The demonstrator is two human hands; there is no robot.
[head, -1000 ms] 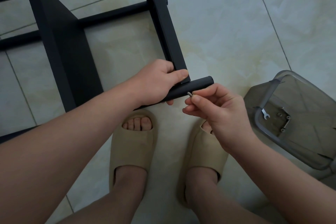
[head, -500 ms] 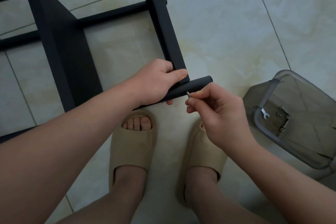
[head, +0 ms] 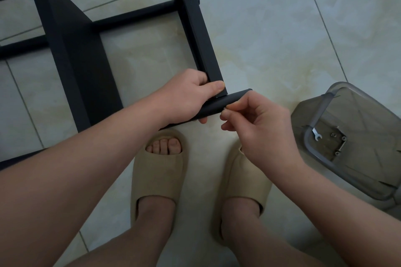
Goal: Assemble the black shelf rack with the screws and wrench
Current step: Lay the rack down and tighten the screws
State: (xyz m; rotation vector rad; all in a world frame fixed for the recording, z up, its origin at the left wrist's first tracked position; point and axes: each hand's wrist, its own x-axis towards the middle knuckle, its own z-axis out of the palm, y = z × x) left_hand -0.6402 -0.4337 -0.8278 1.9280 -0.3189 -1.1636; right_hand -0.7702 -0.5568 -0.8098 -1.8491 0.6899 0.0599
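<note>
The black shelf rack (head: 73, 54) stands on the tiled floor at upper left, with a side bar (head: 195, 28) running down to a round black tube (head: 225, 102). My left hand (head: 184, 97) grips the tube where it meets the side bar's end, thumb on the bar. My right hand (head: 258, 123) pinches a small screw (head: 224, 110) against the tube's near side; the screw is mostly hidden by my fingertips. A small silver wrench (head: 316, 134) and several loose screws (head: 338, 143) lie inside a clear plastic container (head: 321, 104) at right.
My two feet in beige slides (head: 160, 178) stand right below the hands. The container sits on the floor to the right of my right foot. Pale floor tiles (head: 271, 28) stretch out beyond the rack's right side.
My right hand has turned at the screw, its fingers shifting closer against the tube. The left hand and the rack have stayed where they were.
</note>
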